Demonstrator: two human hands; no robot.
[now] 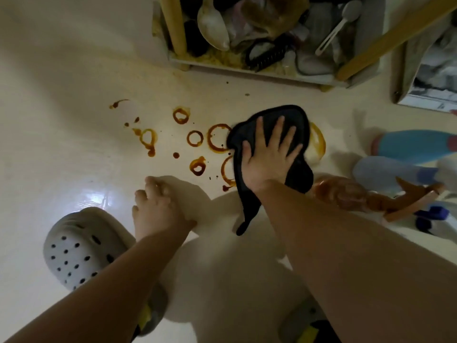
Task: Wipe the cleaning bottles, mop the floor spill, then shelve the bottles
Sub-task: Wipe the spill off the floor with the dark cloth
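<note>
Many brown rings (209, 141) on cream floor (74, 82); right hand (269, 157) spread fingers (279, 127) press black cloth (294, 115).

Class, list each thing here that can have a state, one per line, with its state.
spill rings, mostly unwiped
black cloth, pressed flat over some rings
right hand, flat on cloth, fingers spread
left hand, resting on knee
brown spray bottle, unshelved, held by neither hand

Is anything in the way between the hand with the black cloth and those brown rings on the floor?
No, nothing visible. The right hand presses the black cloth flat on the floor, its edge touching the nearest brown rings. Only bare floor lies before the others to its left.
</note>
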